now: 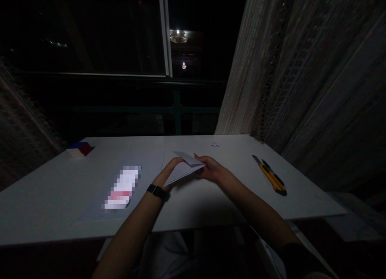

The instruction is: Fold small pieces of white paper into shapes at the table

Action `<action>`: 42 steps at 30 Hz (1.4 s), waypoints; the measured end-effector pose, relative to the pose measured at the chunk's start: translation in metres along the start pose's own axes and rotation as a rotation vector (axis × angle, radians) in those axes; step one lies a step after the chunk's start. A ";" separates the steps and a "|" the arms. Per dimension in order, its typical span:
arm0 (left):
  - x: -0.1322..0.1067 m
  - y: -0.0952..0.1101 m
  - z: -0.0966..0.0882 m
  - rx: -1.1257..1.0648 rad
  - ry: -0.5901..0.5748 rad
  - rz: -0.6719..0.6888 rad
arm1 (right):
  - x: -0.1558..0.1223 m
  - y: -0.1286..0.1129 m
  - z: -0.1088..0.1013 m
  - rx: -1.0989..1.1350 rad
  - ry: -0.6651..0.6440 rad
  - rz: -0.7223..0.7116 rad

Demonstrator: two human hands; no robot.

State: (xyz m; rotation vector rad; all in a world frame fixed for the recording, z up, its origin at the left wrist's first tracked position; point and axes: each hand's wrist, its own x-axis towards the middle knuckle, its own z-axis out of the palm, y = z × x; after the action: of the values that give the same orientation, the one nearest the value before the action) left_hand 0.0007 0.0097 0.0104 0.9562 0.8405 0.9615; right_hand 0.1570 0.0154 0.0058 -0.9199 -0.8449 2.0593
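Observation:
Between my hands, just above the table, is a folded sheet of white paper with a flap standing up on its upper side. My left hand grips its left part; a dark watch sits on that wrist, and most of the fingers are hidden behind the paper. At the paper's right end, my right hand pinches the folded edge, thumb up and fingers curled underneath. Left of my hands, a lit phone with a blurred-out screen lies on a flat white sheet.
The white table stands before a dark window. On the right lie a yellow utility knife and a black pen. A small paper scrap is at the back, a blue, red and white block at back left. Curtains hang beside.

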 end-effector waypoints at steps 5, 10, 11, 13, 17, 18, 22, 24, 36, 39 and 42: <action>0.005 -0.007 -0.007 -0.091 0.028 -0.082 | 0.000 0.001 0.003 -0.030 -0.018 0.003; -0.003 -0.005 -0.008 -0.129 -0.049 0.022 | -0.001 0.001 0.003 -0.054 -0.079 -0.019; -0.005 -0.005 -0.008 -0.124 -0.064 0.054 | -0.002 0.000 0.002 -0.065 -0.098 -0.023; -0.007 -0.005 -0.006 -0.111 -0.051 0.094 | -0.003 -0.001 0.002 -0.092 -0.129 -0.031; -0.005 -0.005 -0.005 -0.115 0.024 0.051 | -0.004 -0.003 0.001 -0.147 -0.109 -0.065; -0.003 -0.004 -0.006 -0.120 0.036 0.030 | -0.003 -0.003 0.001 -0.166 -0.094 -0.082; 0.004 0.005 -0.014 -0.137 0.071 -0.105 | 0.001 -0.004 -0.004 -0.307 -0.013 -0.159; 0.005 0.010 -0.018 -0.176 0.033 -0.173 | 0.004 -0.006 -0.010 -0.408 0.041 -0.195; 0.005 0.004 -0.023 0.214 0.152 -0.075 | 0.008 -0.006 -0.021 -0.631 0.121 -0.252; 0.008 0.003 -0.024 0.137 0.158 -0.076 | 0.008 -0.005 -0.020 -0.639 0.143 -0.301; 0.010 -0.001 -0.025 0.056 0.103 -0.080 | 0.007 -0.005 -0.017 -0.674 0.146 -0.334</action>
State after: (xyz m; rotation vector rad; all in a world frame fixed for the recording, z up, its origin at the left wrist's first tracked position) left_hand -0.0179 0.0252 -0.0002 0.9198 0.9900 0.9281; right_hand 0.1689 0.0283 -0.0020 -1.1601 -1.5370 1.4094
